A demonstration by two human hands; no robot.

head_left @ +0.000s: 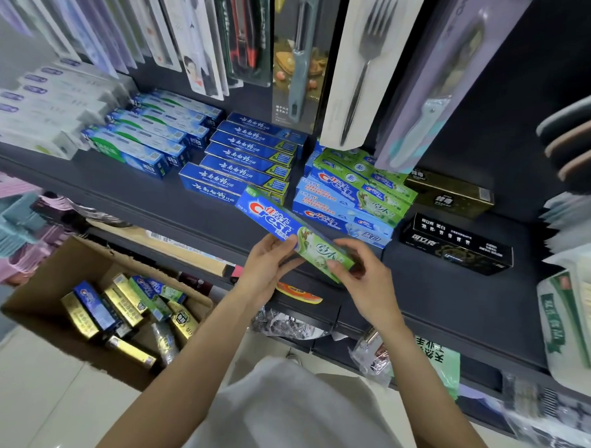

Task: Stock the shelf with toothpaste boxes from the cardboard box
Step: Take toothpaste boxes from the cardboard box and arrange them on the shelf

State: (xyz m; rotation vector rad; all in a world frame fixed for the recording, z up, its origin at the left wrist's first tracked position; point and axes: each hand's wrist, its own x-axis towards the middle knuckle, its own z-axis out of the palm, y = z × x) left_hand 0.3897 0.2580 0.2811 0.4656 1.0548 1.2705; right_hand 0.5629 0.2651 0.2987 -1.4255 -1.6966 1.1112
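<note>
A blue and green Crest toothpaste box is held in both hands just above the front edge of the dark shelf. My left hand grips its middle from below. My right hand pinches its green end. Behind it lies a pile of matching Crest boxes, with rows of dark blue boxes and blue-green boxes to the left. The open cardboard box sits on the floor at lower left, holding several gold, blue and green toothpaste boxes.
Black toothpaste boxes lie to the right on the shelf. White boxes fill the far left. Packaged forks, peelers and knives hang above the shelf. Lower shelves hold bagged goods. Pale floor tiles spread below.
</note>
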